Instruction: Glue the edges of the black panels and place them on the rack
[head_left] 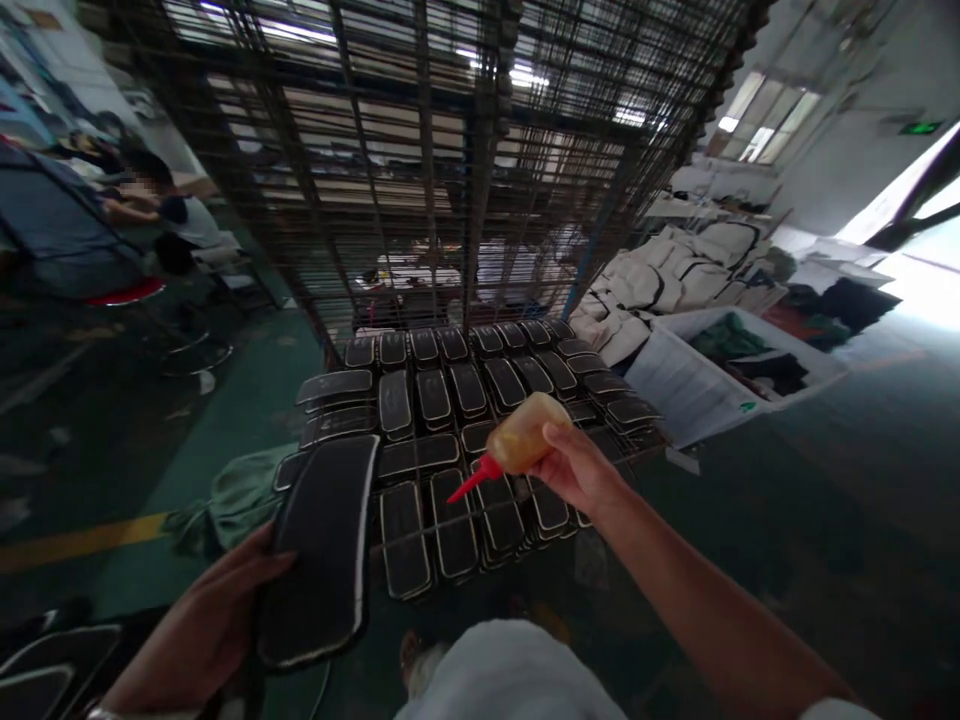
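My left hand grips a dark, rounded panel with a whitish line along its edge, thumb on its face, held up at the lower left. In my right hand is a squeeze bottle of amber liquid. Its red nozzle points down and left, over the rack and apart from the panel in my left hand. Beneath the bottle, similar dark panels lie in rows and stacks on a wire rack shelf.
Raised wire shelves stand beyond the panels. A white bin with cloth is at the right, before piled pale pieces. Green cloth hangs left. More panels lie lower left. A person sits far left.
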